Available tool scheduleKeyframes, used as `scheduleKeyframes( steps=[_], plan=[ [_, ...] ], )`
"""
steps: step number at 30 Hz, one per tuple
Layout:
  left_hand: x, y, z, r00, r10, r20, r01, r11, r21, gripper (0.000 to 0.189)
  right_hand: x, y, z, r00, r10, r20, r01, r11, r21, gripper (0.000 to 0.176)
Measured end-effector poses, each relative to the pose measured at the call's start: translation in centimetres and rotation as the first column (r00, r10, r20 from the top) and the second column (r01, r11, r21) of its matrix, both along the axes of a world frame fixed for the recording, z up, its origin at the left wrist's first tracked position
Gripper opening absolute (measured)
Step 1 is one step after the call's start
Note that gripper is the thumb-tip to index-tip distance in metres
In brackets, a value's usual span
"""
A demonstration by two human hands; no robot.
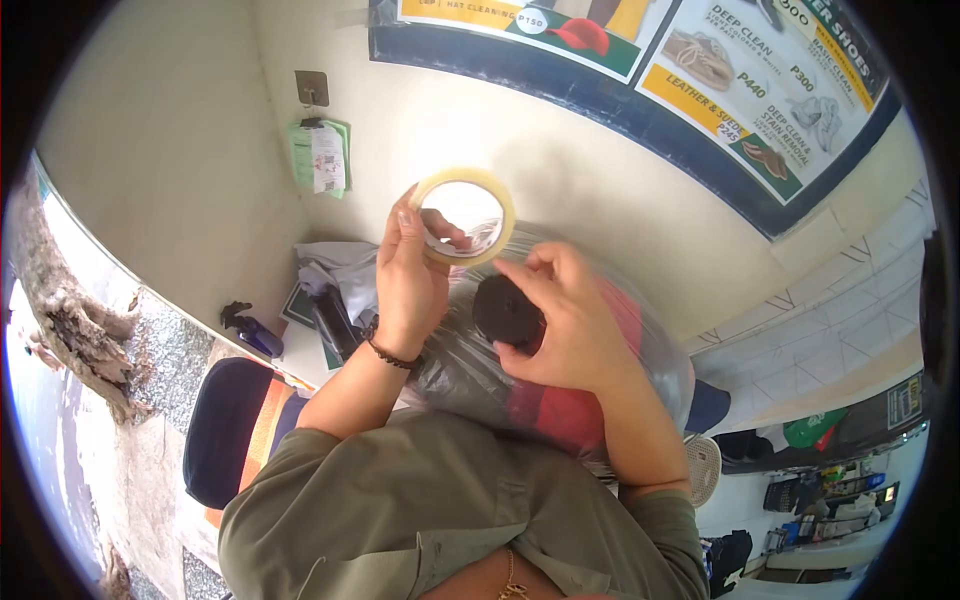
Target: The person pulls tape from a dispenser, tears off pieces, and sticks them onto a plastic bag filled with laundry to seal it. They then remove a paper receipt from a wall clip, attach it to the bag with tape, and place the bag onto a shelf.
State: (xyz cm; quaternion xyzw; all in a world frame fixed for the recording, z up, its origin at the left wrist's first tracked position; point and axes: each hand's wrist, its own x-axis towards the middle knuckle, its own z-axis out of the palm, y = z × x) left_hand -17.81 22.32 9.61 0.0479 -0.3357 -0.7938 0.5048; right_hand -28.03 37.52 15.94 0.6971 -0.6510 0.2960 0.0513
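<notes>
My left hand (408, 280) holds up a roll of clear packing tape (463, 216), fingers through its core. My right hand (565, 320) pinches near the roll's lower right edge, at what looks like the tape end, and rests on a clear plastic bag (470, 375). The bag lies in front of me and holds red and black items, including a round black object (505, 310) just under my right fingers. A dark bead bracelet is on my left wrist.
A cream wall carries a shoe-cleaning price poster (720, 70) and a hook with green papers (320, 155). A dark spray bottle (250, 330) and crumpled white plastic (340, 265) sit on the counter at left. A black and orange seat (235, 425) is lower left.
</notes>
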Motion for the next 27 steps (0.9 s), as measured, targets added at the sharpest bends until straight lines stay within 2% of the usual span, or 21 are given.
scheduleKeyframes(
  steps=[3, 5, 7, 8, 9, 11, 12, 13, 15, 16, 17, 19, 22, 24, 27],
  plan=[
    [0.5, -2.3, -1.2, 0.994, -0.039, -0.102, 0.046, 0.996, 0.071, 0.028, -0.6, 0.2, -0.2, 1.0, 0.009, 0.021, -0.012, 0.991, 0.135, 0.068],
    [0.9, -2.9, -1.1, 0.971, -0.166, -0.172, 0.193, 0.969, 0.152, 0.028, -1.0, 0.2, 0.6, 1.0, 0.02, 0.0, -0.019, 0.981, 0.195, 0.063],
    [0.8, -3.4, -1.5, 0.91, -0.323, -0.261, 0.369, 0.917, 0.154, 0.03, -1.9, 0.1, 0.3, 0.961, -0.037, 0.273, 0.02, 0.998, 0.066, 0.061],
    [0.8, -3.4, -1.8, 0.896, -0.383, -0.226, 0.419, 0.898, 0.138, 0.029, -2.4, -0.1, -0.1, 0.913, -0.052, 0.404, 0.053, 0.999, 0.008, 0.06],
    [0.6, -3.0, -1.4, 0.899, -0.399, -0.182, 0.43, 0.884, 0.184, 0.029, -2.8, -0.6, -0.7, 0.799, 0.017, 0.601, 0.052, 0.994, -0.098, 0.061],
    [-0.1, -1.0, 0.8, 0.895, -0.436, -0.094, 0.444, 0.853, 0.276, 0.029, -1.9, -1.7, -1.7, 0.58, 0.222, 0.784, 0.05, 0.951, -0.306, 0.063],
    [-0.6, 0.4, 1.7, 0.934, -0.354, -0.038, 0.355, 0.917, 0.182, 0.03, -1.4, -1.7, -1.7, 0.638, 0.213, 0.74, 0.035, 0.952, -0.305, 0.063],
    [-1.1, 1.8, 2.9, 0.964, -0.262, 0.035, 0.25, 0.947, 0.203, 0.032, -1.0, -1.6, -1.6, 0.692, 0.204, 0.692, 0.022, 0.953, -0.303, 0.064],
    [-1.6, 1.8, 1.4, 0.939, -0.342, -0.011, 0.34, 0.93, 0.141, 0.037, -0.4, -1.5, -1.7, 0.767, 0.169, 0.619, 0.016, 0.959, -0.282, 0.066],
    [-1.6, 1.6, 1.0, 0.884, -0.443, -0.152, 0.464, 0.872, 0.156, 0.054, -0.1, -1.5, -1.9, 0.789, 0.144, 0.597, 0.023, 0.964, -0.263, 0.067],
    [-1.2, 1.4, 0.8, 0.784, -0.564, -0.259, 0.6, 0.796, 0.082, 0.082, 0.1, -1.5, -2.0, 0.81, 0.12, 0.575, 0.031, 0.969, -0.246, 0.068],
    [-0.9, 2.5, 2.0, 0.852, -0.493, -0.178, 0.507, 0.861, 0.037, 0.09, 0.0, -1.5, -2.1, 0.854, 0.095, 0.511, 0.056, 0.96, -0.273, 0.07],
    [-0.8, 3.4, 2.8, 0.907, -0.419, -0.047, 0.416, 0.907, -0.075, 0.084, 0.0, -1.4, -2.0, 0.903, 0.08, 0.422, 0.075, 0.938, -0.338, 0.072],
    [-0.7, 3.2, 2.8, 0.89, -0.451, -0.07, 0.449, 0.893, -0.043, 0.08, -0.1, -1.3, -1.6, 0.94, 0.088, 0.33, 0.055, 0.914, -0.402, 0.073],
    [-0.6, 3.2, 2.7, 0.845, -0.52, -0.126, 0.518, 0.854, -0.049, 0.076, -0.3, -0.9, -1.0, 0.972, 0.008, 0.234, 0.084, 0.922, -0.379, 0.073]
  ],
)
